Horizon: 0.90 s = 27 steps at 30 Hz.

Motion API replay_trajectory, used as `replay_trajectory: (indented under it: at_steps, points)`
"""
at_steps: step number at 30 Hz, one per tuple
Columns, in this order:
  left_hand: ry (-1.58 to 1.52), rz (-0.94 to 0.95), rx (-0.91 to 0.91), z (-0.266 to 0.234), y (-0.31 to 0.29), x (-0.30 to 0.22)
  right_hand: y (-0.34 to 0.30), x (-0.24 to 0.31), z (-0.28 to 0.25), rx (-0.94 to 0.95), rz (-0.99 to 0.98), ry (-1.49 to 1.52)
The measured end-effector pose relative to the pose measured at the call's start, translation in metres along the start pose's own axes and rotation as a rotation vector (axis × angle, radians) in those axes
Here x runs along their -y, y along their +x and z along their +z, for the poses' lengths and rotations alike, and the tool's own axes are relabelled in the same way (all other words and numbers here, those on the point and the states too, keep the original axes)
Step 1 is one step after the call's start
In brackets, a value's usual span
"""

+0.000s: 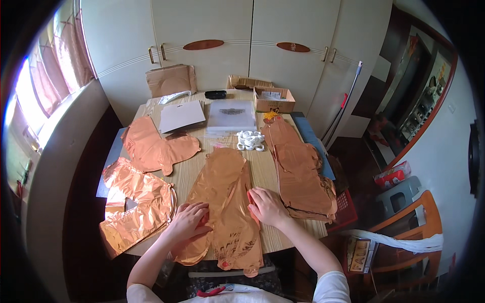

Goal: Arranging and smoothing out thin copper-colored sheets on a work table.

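In front of me on the table lies a flat, uninflated copper foil balloon (227, 187), long in shape, with a second layer of foil showing under its left edge. My left hand (189, 221) rests on its left side, fingers and thumb apart. At its right edge my right hand (269, 206) lies with outstretched fingers touching the foil; a reddish patch shows beside the fingertips. More flat copper foil balloons lie around: a stack (300, 174) to the right, a matte one (156, 144) at the far left, and a shiny, creased one (134, 202) at the near left.
Behind the foil are white rolls (248, 141), a stack of clear plastic bags (231, 116), grey-white cards (182, 117), a black tray (215, 94) and an open cardboard box (274, 100). A wooden chair (409, 237) stands at the right, near a red basket (346, 209).
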<state>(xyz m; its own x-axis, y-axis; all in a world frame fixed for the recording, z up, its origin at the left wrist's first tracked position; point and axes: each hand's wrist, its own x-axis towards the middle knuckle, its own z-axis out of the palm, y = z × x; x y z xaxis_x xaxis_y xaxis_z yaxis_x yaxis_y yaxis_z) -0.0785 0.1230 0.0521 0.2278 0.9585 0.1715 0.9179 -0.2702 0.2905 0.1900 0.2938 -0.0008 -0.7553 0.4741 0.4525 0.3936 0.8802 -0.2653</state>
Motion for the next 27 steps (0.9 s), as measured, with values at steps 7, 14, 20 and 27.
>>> replay_trajectory:
  at_steps: [7, 14, 20, 27]
  points:
    - [-0.038, 0.021, -0.002, 0.011, 0.013, -0.002, 0.001, -0.001, 0.0, 0.011, 0.045, 0.057]
    - [-0.044, 0.03, -0.016, 0.018, 0.016, 0.001, -0.002, -0.004, 0.002, 0.134, 0.084, 0.034]
    - [-0.064, 0.019, -0.032, 0.014, 0.002, -0.002, 0.004, 0.006, -0.005, 0.25, 0.088, -0.029]
    - [-0.059, -0.008, -0.021, 0.011, -0.013, -0.006, 0.001, 0.022, -0.004, 0.274, 0.06, -0.068]
